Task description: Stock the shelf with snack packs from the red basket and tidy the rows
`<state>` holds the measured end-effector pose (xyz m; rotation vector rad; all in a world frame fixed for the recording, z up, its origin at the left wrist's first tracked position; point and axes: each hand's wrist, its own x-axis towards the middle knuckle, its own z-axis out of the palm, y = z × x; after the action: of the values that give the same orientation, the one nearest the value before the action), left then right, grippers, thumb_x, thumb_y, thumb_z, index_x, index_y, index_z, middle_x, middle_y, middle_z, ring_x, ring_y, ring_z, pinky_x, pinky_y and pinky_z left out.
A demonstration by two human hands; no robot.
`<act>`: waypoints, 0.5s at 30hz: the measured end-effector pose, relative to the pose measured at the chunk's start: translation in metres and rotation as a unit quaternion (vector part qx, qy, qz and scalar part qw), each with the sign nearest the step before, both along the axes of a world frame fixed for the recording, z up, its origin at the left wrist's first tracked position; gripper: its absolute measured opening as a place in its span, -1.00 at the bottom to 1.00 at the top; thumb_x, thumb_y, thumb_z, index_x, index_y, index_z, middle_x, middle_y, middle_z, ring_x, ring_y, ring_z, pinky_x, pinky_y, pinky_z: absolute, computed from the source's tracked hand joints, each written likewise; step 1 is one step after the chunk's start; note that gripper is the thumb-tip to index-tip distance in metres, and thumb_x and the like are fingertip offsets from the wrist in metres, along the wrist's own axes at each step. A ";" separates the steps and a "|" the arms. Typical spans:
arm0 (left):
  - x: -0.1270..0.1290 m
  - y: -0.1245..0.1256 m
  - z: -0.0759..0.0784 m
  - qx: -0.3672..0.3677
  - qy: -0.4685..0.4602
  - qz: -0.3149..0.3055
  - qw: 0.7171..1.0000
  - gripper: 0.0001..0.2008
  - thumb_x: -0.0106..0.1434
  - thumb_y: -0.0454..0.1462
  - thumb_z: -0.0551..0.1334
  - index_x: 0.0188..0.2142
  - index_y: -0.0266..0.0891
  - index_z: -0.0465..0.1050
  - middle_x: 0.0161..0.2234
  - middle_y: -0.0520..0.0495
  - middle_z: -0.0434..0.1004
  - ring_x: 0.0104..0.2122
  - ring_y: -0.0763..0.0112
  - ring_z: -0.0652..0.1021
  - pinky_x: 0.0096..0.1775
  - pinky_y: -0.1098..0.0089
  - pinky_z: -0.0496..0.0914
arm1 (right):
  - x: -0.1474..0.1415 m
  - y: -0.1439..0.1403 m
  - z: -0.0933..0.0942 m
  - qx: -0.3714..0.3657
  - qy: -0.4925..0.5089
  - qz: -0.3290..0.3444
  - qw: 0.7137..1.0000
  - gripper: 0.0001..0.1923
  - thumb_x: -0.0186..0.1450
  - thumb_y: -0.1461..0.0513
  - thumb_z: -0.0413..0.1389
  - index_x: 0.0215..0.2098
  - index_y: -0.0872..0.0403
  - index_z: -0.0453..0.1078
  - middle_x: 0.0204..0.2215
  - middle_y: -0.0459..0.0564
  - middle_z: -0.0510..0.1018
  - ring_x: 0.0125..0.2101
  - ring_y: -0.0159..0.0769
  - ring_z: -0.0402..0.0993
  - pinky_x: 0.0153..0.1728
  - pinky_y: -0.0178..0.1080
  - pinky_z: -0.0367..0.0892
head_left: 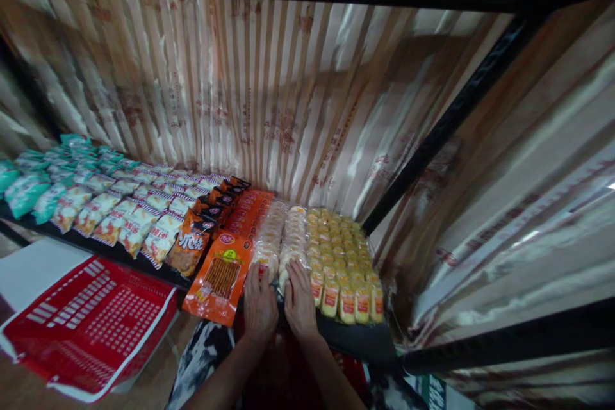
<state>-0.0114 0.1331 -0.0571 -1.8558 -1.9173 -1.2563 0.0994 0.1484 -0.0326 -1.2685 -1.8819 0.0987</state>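
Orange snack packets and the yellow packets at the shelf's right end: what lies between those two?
In the head view, two rows of pale, clear-wrapped buns lie between the orange snack packets and yellow packets. The left hand and right hand rest on their front ends.

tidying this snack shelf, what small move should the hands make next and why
Probably nudge the pale pastry packs back. Left hand and right hand both rest at the front end of those rows, at the shelf edge, beside the yellow packs.
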 end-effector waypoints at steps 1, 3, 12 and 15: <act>0.000 0.002 0.001 0.007 0.002 0.003 1.000 -0.65 0.27 -0.40 -0.02 0.02 -0.39 0.31 0.10 -0.39 0.24 0.16 0.07 0.23 0.04 0.02 0.29 | 0.000 0.000 -0.001 0.005 0.000 0.004 1.000 -0.58 0.35 0.29 -0.19 0.13 0.14 0.25 0.13 0.14 0.32 0.19 -0.19 0.13 0.13 0.07 0.20; 0.000 0.004 0.002 0.024 0.004 0.001 1.000 -0.67 0.27 -0.39 -0.01 -0.01 -0.38 0.33 0.08 -0.37 0.25 0.14 0.09 0.26 0.03 0.06 0.32 | 0.002 -0.001 -0.002 0.018 -0.002 0.010 1.000 -0.58 0.34 0.31 -0.19 0.13 0.12 0.24 0.13 0.13 0.32 0.19 -0.19 0.12 0.12 0.07 0.20; 0.001 0.004 0.000 0.040 0.032 0.004 0.999 -0.65 0.26 -0.40 0.01 0.02 -0.41 0.33 0.10 -0.38 0.26 0.16 0.07 0.23 0.05 0.06 0.27 | -0.013 0.028 0.032 0.038 -0.105 0.024 0.994 -0.57 0.33 0.30 -0.16 0.14 0.12 0.25 0.16 0.09 0.30 0.23 -0.17 0.04 0.16 0.04 0.15; 0.004 0.002 0.003 0.036 0.053 0.014 0.998 -0.64 0.25 -0.41 -0.01 0.02 -0.44 0.34 0.09 -0.39 0.29 0.15 0.05 0.25 0.05 0.04 0.26 | -0.034 0.053 0.052 -0.007 -0.165 0.043 0.985 -0.56 0.33 0.30 -0.17 0.13 0.21 0.26 0.15 0.16 0.30 0.24 -0.14 0.02 0.17 0.00 0.12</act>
<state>-0.0072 0.1353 -0.0541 -1.8148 -1.8136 -1.1763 0.0657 0.2012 0.0198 -1.2729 -2.2231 -0.0573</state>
